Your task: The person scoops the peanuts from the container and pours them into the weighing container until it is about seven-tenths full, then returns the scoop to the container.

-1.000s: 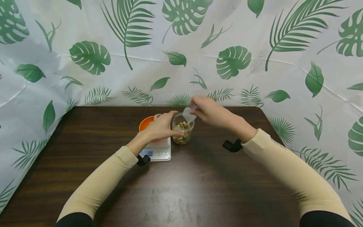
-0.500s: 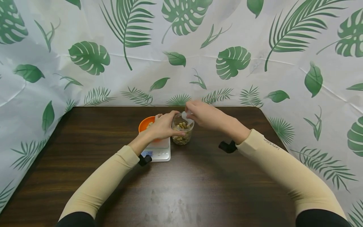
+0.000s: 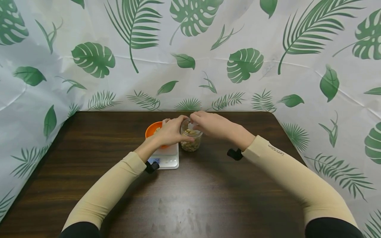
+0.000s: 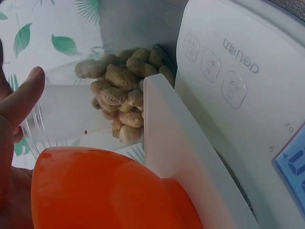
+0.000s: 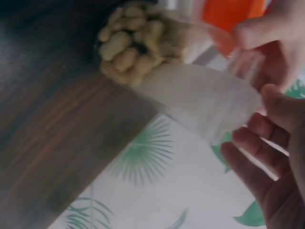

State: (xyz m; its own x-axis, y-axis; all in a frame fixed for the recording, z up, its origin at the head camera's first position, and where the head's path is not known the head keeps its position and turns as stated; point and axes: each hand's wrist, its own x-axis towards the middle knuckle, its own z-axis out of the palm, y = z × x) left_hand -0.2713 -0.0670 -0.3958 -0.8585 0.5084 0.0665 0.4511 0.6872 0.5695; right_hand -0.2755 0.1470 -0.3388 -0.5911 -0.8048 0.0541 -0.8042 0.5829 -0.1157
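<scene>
My left hand (image 3: 171, 132) grips the mouth of a clear jar (image 3: 193, 144), thumb on the near side and fingers on the far side. Unshelled peanuts (image 4: 121, 78) fill the jar's lower part. From the right, my right hand (image 3: 212, 124) pinches a translucent white plastic scoop (image 5: 200, 95) whose blade reaches down inside the jar towards the peanuts; the right wrist view is blurred. An orange bowl (image 3: 151, 129) with some peanuts in it sits on a white kitchen scale (image 3: 170, 162), partly hidden under my left hand and wrist.
Everything stands on a dark wooden table (image 3: 208, 191), near its back edge. Behind it hangs a white leaf-printed sheet (image 3: 119, 79). The scale's lit display (image 3: 155, 161) shows figures, and its platform (image 4: 176, 143) stands close beside the jar.
My right hand has moved left and down, taking the scoop from above the jar's mouth into the jar. My left hand, the jar and the bowl have stayed in place.
</scene>
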